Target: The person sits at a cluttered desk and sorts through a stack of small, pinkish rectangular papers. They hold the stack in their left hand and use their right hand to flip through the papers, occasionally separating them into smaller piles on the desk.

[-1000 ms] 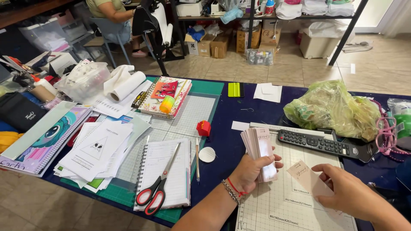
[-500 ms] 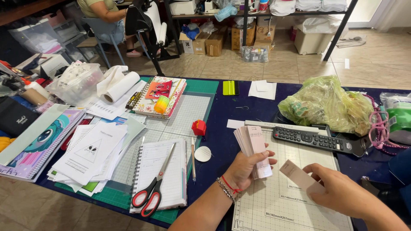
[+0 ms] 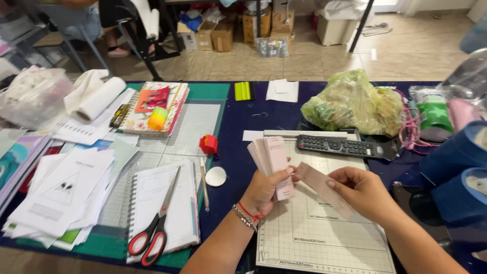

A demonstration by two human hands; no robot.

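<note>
My left hand (image 3: 264,192) grips a thick stack of pale pink paper strips (image 3: 271,158), held upright above the white gridded cutting board (image 3: 324,238). My right hand (image 3: 362,190) pinches a single pink strip (image 3: 317,182) by its lower end, its upper end reaching toward the stack. A bracelet and a red thread circle my left wrist. A black remote control (image 3: 339,146) lies at the board's far edge.
Red-handled scissors (image 3: 154,231) lie on a spiral notebook (image 3: 157,203). A pencil (image 3: 204,183), a white disc (image 3: 216,176) and a red sharpener (image 3: 208,144) sit left of the board. A yellow-green plastic bag (image 3: 352,104) lies at the back; blue rolls (image 3: 456,167) stand right.
The camera has come closer to the table. My right hand has lifted the single strip and brought it nearer the stack in my left hand.
</note>
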